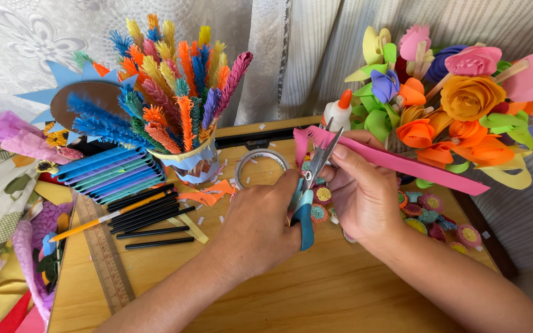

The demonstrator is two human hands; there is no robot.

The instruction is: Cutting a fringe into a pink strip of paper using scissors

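My left hand [260, 228] grips the blue handles of a pair of scissors [306, 216], whose blades point up and away. The blades meet the fringed end of a long pink paper strip [414, 165]. My right hand [362, 194] pinches that strip near the blades, and the strip runs off to the right. Both hands hover over a wooden table [316, 290].
A cup of fringed paper sticks [180, 105] stands at the back left, a tape roll [260, 161] and a glue bottle [338, 111] behind my hands. A paper flower bouquet [464, 98] fills the right. Black sticks [149, 216], a ruler [103, 253] and small paper discs [430, 216] lie around.
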